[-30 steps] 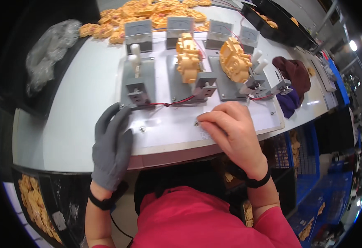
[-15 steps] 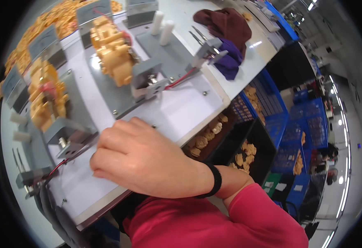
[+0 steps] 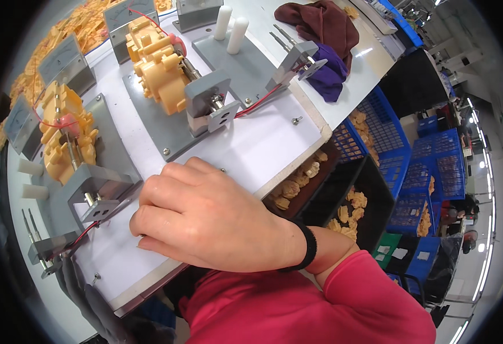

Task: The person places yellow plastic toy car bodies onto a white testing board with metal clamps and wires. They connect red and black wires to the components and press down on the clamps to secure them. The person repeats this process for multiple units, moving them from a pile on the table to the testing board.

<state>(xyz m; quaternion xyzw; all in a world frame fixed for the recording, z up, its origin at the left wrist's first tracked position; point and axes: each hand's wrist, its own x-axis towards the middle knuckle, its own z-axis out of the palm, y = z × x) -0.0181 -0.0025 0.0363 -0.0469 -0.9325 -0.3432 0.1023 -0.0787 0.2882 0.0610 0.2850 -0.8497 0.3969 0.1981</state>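
My right hand (image 3: 205,215) hangs over the near part of a white board (image 3: 268,140), back upward and fingers curled. Whatever the fingers may hold is hidden beneath them. Just beyond its fingertips is the grey clamp block (image 3: 105,186) of the left fixture, which carries a yellow plastic housing (image 3: 68,132). Another yellow housing (image 3: 159,66) sits in the middle fixture, against a grey block with a metal plate (image 3: 208,100). Red wires run to both fixtures. My left hand is out of view.
Small dial meters (image 3: 65,57) stand behind the fixtures, before a heap of yellow parts (image 3: 27,66). White pegs (image 3: 238,35) and paired metal pins rise from the fixtures. Brown and purple cloths (image 3: 323,77) lie at the right. Black trays (image 3: 372,186) and blue crates (image 3: 392,149) sit below the table edge.
The view has shifted slightly, so most things appear a little further right. My right hand keeps its curled shape over the board.
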